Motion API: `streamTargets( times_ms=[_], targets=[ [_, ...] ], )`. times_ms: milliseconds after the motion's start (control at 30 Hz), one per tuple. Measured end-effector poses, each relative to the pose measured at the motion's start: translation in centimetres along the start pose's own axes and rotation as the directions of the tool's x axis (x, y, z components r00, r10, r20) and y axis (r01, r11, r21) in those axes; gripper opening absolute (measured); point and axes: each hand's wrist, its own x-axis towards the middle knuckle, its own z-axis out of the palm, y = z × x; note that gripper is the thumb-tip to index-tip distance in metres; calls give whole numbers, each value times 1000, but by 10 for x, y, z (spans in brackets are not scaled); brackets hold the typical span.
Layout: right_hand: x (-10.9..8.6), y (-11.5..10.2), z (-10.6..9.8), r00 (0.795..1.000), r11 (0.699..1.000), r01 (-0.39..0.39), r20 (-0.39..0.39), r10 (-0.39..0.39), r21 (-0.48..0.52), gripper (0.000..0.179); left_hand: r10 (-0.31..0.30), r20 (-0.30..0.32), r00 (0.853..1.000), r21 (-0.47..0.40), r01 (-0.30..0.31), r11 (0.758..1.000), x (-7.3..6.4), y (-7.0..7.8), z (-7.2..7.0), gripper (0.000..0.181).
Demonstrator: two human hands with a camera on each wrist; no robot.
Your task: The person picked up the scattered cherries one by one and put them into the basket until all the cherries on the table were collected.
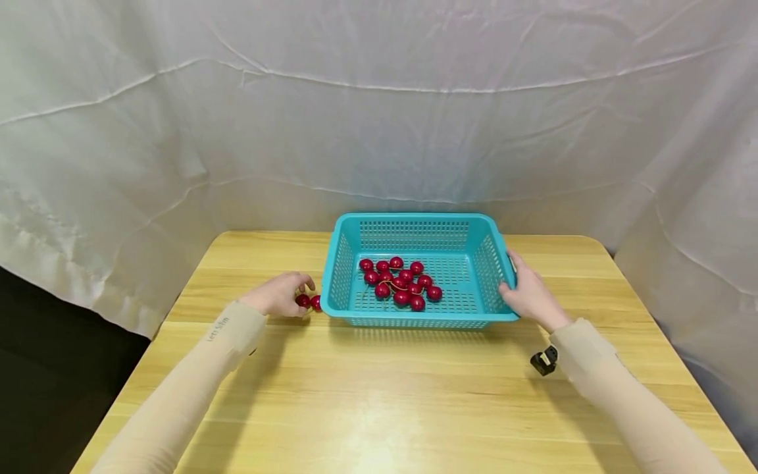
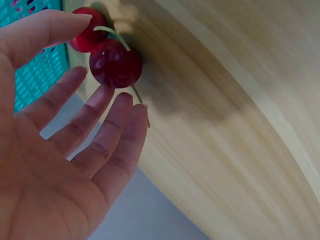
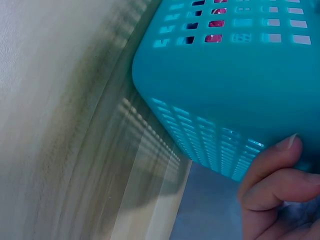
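Note:
Two red cherries with stems lie on the table just left of a turquoise plastic basket point(image 1: 414, 316). One cherry point(image 2: 116, 64) is nearer my left fingertips, and the other cherry point(image 2: 85, 31) is beside the basket wall, partly behind the thumb. My left hand point(image 1: 281, 294) reaches around them with thumb and fingers spread apart; whether a fingertip touches a cherry, I cannot tell. At the basket's right end, my right hand point(image 1: 530, 293) grips the rim, its fingers point(image 3: 272, 187) bent against the edge. Several cherries point(image 1: 401, 298) with stems are heaped in the basket, mostly left of centre.
The wooden table point(image 1: 367, 388) extends in front of the basket and to both sides. A pale cloth curtain point(image 1: 414, 145) hangs behind the table's back edge. A small black device point(image 1: 543, 361) is at the right wrist, below the sleeve.

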Motion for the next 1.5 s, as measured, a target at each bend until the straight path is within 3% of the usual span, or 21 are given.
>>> streamTargets(
  times_ms=[400,700,933,1233,1500],
  targets=[
    [-1,-1,1,1000,1000,-11,-2,11,-10,79,-6,19,1000,14,6,1000,7,-2,11,41],
    [-1,0,1,1000,1000,-19,1,19,-10,79,-65,19,998,21,65,998,13,0,16,32],
    [0,0,2,1000,1000,-15,-1,15,-12,79,-94,6,996,48,94,994,13,-1,18,32],
    [0,2,2,1000,1000,-4,-7,4,-3,79,-81,-17,997,49,82,995,10,-9,19,27],
    [0,2,3,1000,1000,-6,-10,6,-4,80,-100,2,995,22,99,995,8,-15,19,21]
  ],
)
